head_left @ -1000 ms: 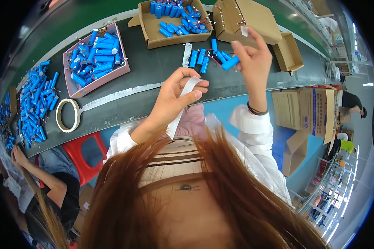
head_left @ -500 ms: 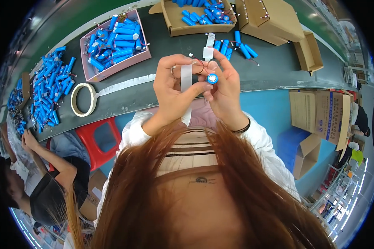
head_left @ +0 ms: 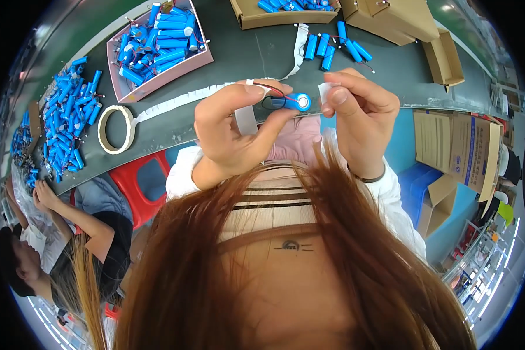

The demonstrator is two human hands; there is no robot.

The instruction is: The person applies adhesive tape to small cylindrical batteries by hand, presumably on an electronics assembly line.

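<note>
My left hand [head_left: 228, 123] holds a blue cylindrical battery [head_left: 300, 101] between thumb and fingers, its round metal end facing me. Red and black wires [head_left: 269, 88] loop from the battery beside my fingertips. A strip of white tape [head_left: 246, 121] hangs behind the left thumb. Just right of the battery and apart from it, my right hand [head_left: 361, 116] pinches a small white piece of tape [head_left: 325, 90]. On the table left of my hands lies a tape roll [head_left: 116, 150], with a strip of notched tape [head_left: 178, 101] running from it toward my left hand.
A pink box [head_left: 207, 57] full of blue batteries stands at the back left, beside a loose battery pile [head_left: 65, 131]. Several wired batteries [head_left: 328, 58] lie beyond my right hand, near cardboard boxes [head_left: 385, 20]. A person [head_left: 93, 248] sits at the left by a red stool [head_left: 135, 192].
My right hand has moved right, away from the battery, with a small piece of tape in its fingers. The battery stays in my left hand. The whole view has shifted slightly.
</note>
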